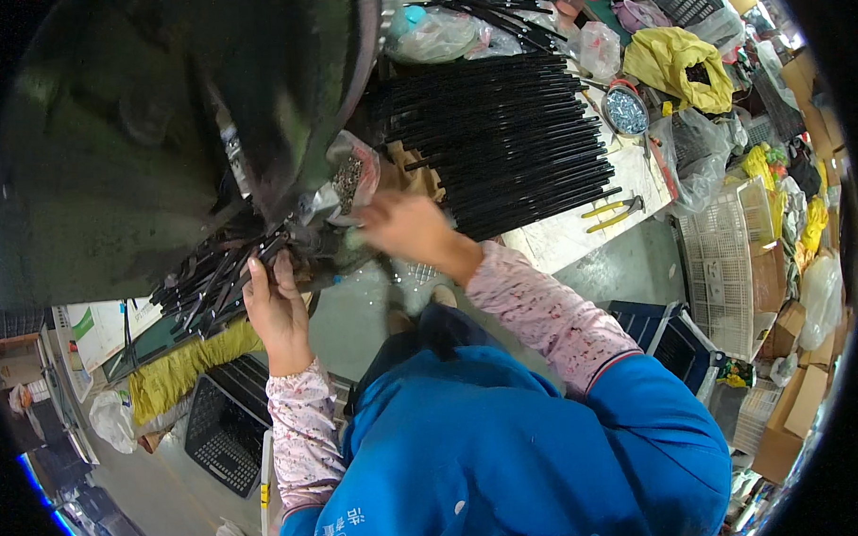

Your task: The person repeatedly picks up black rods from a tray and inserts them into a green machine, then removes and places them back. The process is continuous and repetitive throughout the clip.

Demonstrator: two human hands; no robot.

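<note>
My left hand [277, 306] is raised at the front of a large dark green machine [86, 185]. Its thumb and fingers close on a slim black strip [272, 245], at the edge of a jumbled pile of black strips [198, 290]. Blurred by motion, my right hand [404, 229] is beside a bag of small metal parts [350, 181]; what its fingers hold, if anything, cannot be made out. To the right of the bag, many long black bars [509, 138] lie side by side on a white worktable [565, 240].
Yellow-handled pliers [616, 212] and a round dish of silvery fasteners [625, 110] lie on the worktable's right side. A yellow sack [679, 68] stands behind them. White plastic crates [722, 267] are at the right, a black crate [229, 436] on the floor at the left.
</note>
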